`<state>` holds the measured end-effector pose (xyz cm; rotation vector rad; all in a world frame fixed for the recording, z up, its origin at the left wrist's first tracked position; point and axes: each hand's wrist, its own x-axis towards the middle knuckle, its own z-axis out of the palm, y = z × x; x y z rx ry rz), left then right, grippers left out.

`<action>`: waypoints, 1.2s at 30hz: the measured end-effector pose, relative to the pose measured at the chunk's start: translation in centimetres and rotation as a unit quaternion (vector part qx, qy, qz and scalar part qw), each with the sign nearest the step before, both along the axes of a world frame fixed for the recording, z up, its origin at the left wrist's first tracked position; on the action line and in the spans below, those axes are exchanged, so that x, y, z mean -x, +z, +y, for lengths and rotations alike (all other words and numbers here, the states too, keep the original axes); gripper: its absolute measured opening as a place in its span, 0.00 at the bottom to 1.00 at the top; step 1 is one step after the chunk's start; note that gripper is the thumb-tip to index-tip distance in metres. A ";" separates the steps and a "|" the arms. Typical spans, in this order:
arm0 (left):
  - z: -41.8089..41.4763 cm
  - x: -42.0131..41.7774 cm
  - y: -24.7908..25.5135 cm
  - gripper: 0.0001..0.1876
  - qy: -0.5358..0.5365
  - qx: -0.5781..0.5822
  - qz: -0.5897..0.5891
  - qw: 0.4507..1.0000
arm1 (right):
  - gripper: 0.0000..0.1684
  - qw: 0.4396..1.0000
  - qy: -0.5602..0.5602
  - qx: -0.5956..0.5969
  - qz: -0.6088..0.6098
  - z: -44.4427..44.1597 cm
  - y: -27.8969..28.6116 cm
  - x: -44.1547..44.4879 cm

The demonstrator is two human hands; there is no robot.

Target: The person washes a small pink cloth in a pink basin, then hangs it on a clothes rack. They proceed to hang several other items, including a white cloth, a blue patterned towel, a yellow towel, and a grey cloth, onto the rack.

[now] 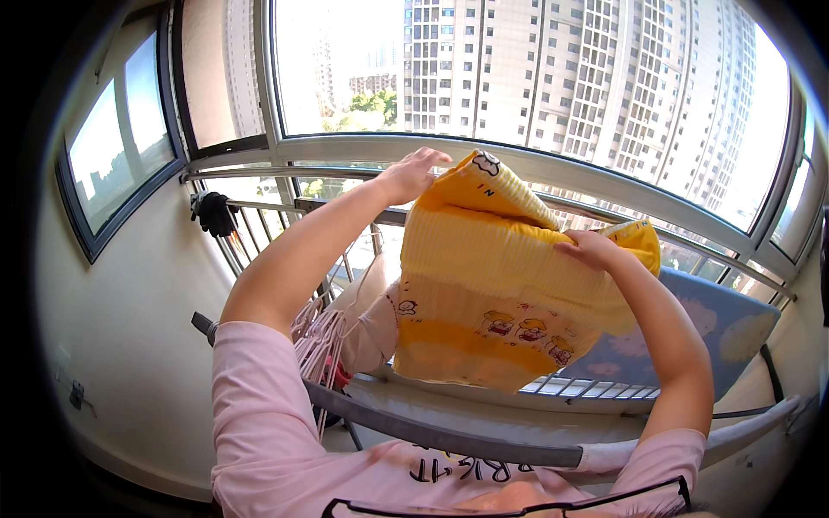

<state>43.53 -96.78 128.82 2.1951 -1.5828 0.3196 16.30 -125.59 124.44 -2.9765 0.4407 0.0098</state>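
A yellow padded cloth (pixel 492 278), striped and printed with small cartoon figures, hangs in front of the metal railing. Its upper part is folded over, and one corner stands up. At the cloth's upper left edge is my left hand (pixel 414 175), fingers pointing right; whether they grip the fabric is unclear. My right hand (pixel 589 249) holds the folded top edge further right, with the thumb on the near side. Beside the yellow cloth, a blue cloth with pale flower shapes (pixel 699 330) is spread at the lower right.
A steel handrail (pixel 311 172) runs below the window. Several pink hangers (pixel 324 337) hang at left, next to a pale garment (pixel 372 324). A grey padded bar (pixel 447 421) crosses close to my chest. Black gloves or cloth (pixel 214 213) hang at the railing's left end.
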 end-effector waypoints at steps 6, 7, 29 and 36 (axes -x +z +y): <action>-3.5 3.3 -2.7 0.32 -0.139 0.057 -0.199 0.968 | 0.47 0.981 -0.078 -0.121 0.132 -1.1 1.6 -2.1; -3.6 2.6 -3.5 0.35 -0.121 0.014 -0.197 0.973 | 0.48 0.977 -0.090 -0.138 0.134 -0.9 1.9 -2.5; -5.2 1.4 -3.5 0.42 -0.020 -0.233 0.115 0.965 | 0.34 0.944 -0.314 0.015 -0.101 -11.4 1.1 14.7; -4.7 1.6 -4.0 0.39 -0.003 -0.214 0.119 0.969 | 0.29 0.945 -0.220 0.187 -0.155 -8.8 -1.7 12.1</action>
